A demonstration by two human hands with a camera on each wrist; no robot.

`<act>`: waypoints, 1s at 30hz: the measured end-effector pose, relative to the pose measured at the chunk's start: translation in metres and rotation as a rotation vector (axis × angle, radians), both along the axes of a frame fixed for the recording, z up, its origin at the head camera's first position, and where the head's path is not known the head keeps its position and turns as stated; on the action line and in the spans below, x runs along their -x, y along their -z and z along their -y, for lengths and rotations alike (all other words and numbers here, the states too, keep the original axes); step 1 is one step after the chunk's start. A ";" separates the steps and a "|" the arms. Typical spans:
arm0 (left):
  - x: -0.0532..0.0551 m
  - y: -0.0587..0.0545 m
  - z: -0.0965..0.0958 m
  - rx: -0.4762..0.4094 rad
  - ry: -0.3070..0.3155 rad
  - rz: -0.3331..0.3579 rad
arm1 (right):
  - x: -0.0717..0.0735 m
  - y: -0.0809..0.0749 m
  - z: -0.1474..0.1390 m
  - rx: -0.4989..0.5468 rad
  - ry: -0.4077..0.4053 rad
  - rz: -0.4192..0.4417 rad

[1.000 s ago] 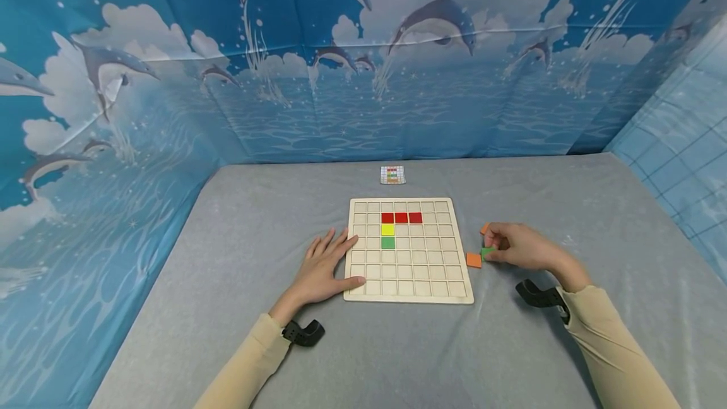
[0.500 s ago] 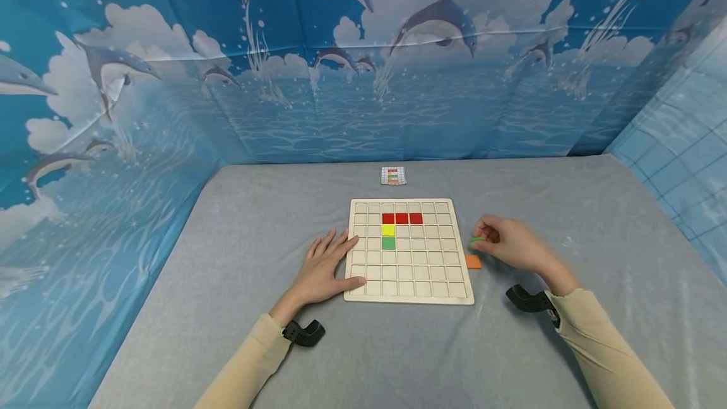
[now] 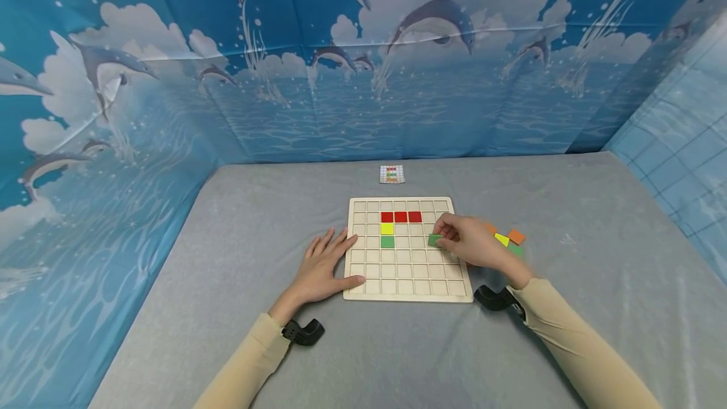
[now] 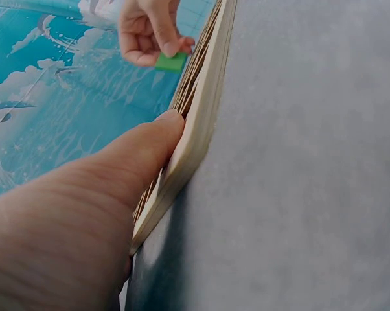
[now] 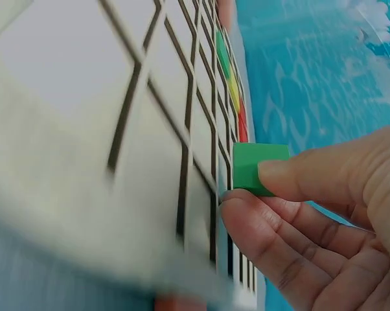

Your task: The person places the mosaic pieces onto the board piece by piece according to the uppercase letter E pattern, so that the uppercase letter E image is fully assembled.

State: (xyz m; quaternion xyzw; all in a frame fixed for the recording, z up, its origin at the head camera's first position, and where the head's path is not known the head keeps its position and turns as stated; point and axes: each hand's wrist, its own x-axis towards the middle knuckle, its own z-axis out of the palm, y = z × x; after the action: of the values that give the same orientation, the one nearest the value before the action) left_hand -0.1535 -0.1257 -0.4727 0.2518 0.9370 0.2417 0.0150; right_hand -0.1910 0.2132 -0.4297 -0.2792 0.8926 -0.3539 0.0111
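A wooden grid board (image 3: 409, 293) lies on the grey cloth. Set in its cells are several red tiles (image 3: 401, 217) in a row, a yellow tile (image 3: 387, 229) under the leftmost red one, and a green tile (image 3: 387, 242) below that. My left hand (image 3: 324, 268) rests on the board's left edge with spread fingers, the thumb on the rim. Between thumb and fingers, my right hand (image 3: 474, 242) pinches another green tile (image 5: 250, 165) over the right part of the board.
Right of the board lie loose tiles: an orange tile (image 3: 516, 236), a yellow tile (image 3: 502, 240) and a green tile (image 3: 515, 248), partly behind the right hand. A small pattern card (image 3: 392, 174) sits beyond the board's far edge. A dolphin-print curtain (image 3: 363, 112) hangs behind the table.
My right hand has lifted the green tile from the loose tiles and carried it left over the board. The left hand has stayed in place.
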 end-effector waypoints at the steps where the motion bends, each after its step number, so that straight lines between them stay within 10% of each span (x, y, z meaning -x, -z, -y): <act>1: 0.000 0.000 0.000 -0.001 0.000 0.001 | 0.001 0.001 0.004 0.004 -0.011 0.011; 30: 0.000 0.001 0.001 -0.005 -0.004 0.000 | 0.013 0.005 0.055 -0.039 -0.014 0.035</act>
State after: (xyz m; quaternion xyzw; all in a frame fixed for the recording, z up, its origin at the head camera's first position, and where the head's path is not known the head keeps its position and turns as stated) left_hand -0.1532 -0.1263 -0.4734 0.2497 0.9370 0.2441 0.0137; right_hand -0.2038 0.1585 -0.4350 -0.2791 0.8969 -0.3412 0.0348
